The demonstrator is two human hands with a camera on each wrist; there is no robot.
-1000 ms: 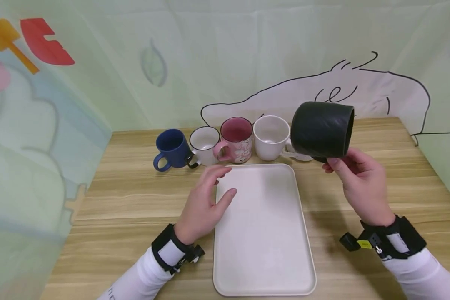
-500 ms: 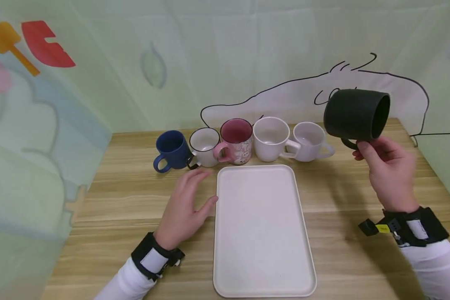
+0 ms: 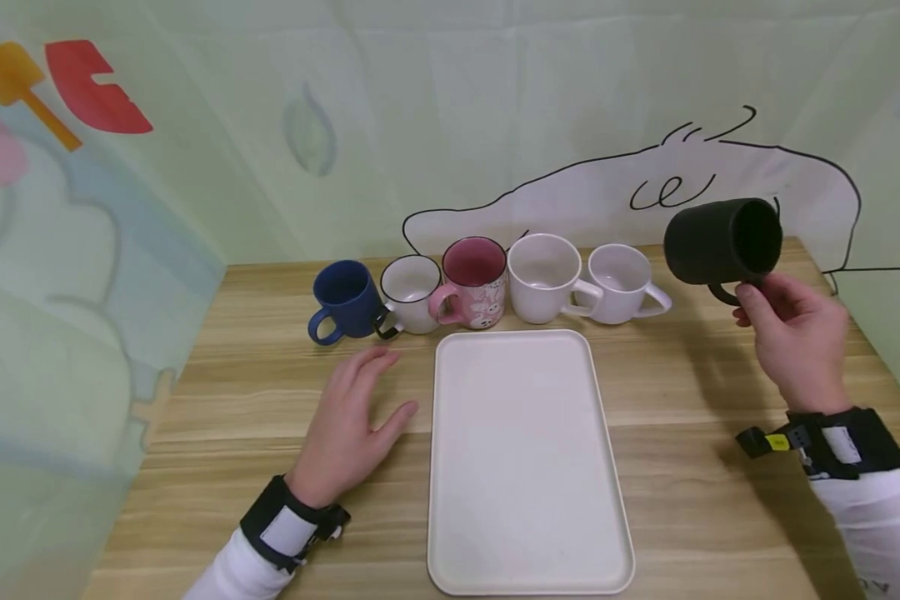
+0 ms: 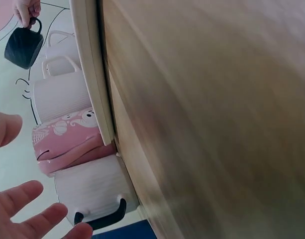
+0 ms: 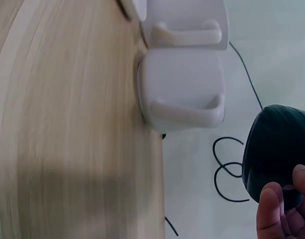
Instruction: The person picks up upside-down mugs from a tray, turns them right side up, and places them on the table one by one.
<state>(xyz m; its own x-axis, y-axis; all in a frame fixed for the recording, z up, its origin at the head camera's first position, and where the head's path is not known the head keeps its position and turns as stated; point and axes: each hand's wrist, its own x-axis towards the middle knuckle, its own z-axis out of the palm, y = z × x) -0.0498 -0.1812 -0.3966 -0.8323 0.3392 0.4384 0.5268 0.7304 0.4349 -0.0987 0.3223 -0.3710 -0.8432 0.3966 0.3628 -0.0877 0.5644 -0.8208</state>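
Note:
My right hand [image 3: 802,342] pinches a black mug [image 3: 708,242] by its handle, above the table's back right. The mug lies tipped on its side in the air, its mouth facing right. In the right wrist view the black mug [image 5: 276,149] shows at the right edge, thumb and fingers at its handle. My left hand [image 3: 345,425] is held with spread, relaxed fingers left of the white tray [image 3: 532,467], holding nothing. Its fingers [image 4: 23,196] show in the left wrist view beside the row of mugs.
A row of mugs stands along the table's back: blue [image 3: 345,296], white with black rim [image 3: 412,296], pink [image 3: 474,287], large white [image 3: 543,279], and smaller white [image 3: 618,283] at the right end. A printed cloth [image 3: 450,125] hangs behind the wooden table [image 3: 247,392].
My right hand has carried the black mug rightward, away from in front of the smaller white mug, which now shows fully. My left hand has drawn back left and down, off the tray.

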